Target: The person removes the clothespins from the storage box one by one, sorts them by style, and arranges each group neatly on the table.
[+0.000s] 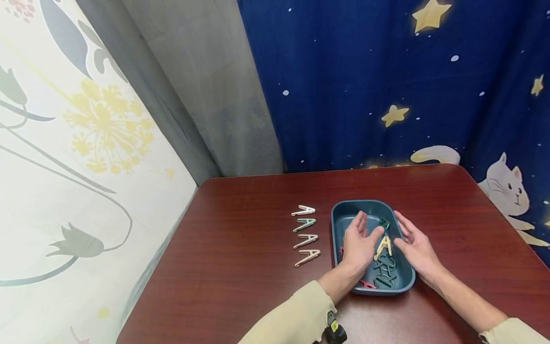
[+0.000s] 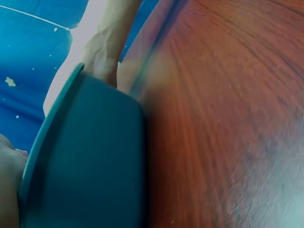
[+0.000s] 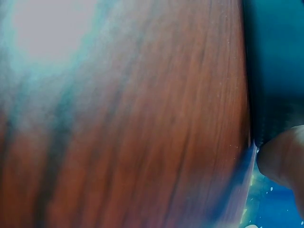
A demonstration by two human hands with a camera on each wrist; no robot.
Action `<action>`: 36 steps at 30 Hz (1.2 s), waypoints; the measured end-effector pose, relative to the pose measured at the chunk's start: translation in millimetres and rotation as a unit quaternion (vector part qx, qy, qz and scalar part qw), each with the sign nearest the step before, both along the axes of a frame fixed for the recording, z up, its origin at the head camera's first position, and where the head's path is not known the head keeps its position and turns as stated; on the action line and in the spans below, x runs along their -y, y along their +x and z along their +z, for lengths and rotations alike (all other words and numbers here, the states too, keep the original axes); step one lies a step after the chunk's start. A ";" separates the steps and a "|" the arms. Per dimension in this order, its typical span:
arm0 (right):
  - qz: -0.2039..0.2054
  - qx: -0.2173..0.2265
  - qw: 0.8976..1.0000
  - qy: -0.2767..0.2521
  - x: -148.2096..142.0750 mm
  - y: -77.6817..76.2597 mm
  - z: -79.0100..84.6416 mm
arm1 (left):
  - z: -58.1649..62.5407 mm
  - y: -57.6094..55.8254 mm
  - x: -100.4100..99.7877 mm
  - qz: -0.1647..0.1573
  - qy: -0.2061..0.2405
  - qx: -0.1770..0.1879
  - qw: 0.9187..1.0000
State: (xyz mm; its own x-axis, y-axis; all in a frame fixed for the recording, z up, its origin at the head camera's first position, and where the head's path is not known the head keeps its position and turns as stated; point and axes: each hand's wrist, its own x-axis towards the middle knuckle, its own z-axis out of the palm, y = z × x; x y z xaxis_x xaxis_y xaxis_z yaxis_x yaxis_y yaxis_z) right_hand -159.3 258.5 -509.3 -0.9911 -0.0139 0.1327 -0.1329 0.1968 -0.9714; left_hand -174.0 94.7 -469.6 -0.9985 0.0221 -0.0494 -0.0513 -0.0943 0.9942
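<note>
Nearest my head camera is a pale sleeve [image 1: 288, 317]. I see left hand [image 1: 358, 241] over the tray [image 1: 345, 220], right hand [image 1: 417, 246] at its right rim, apart, fingers loosely extended. Yellow clip [image 1: 385, 244] lies inside; four clips [image 1: 309, 258] left.

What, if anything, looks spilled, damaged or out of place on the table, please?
Nothing stands out: the four clips lie in a column beside the tray, and I see no spill or breakage, though the left hand hides part of the tray.

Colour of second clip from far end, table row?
That clip is pale green; clearest in the head view.
</note>
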 end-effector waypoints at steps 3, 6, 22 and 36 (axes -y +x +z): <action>0.002 -0.003 1.000 0.001 0.1 -0.5 -0.8 | -1.4 2.5 -3.3 -0.008 -0.018 0.016 1.000; 0.002 -0.006 1.000 -0.001 -0.3 -0.6 -1.9 | -2.2 4.2 -4.8 -0.018 -0.047 0.022 0.999; 0.013 -0.007 1.000 -0.006 -1.0 -0.3 0.7 | -4.0 12.0 -7.4 -0.076 -0.159 0.036 0.984; 0.007 0.010 1.000 0.014 -1.9 0.2 1.4 | -6.7 12.3 -9.9 -0.092 -0.320 -0.017 0.943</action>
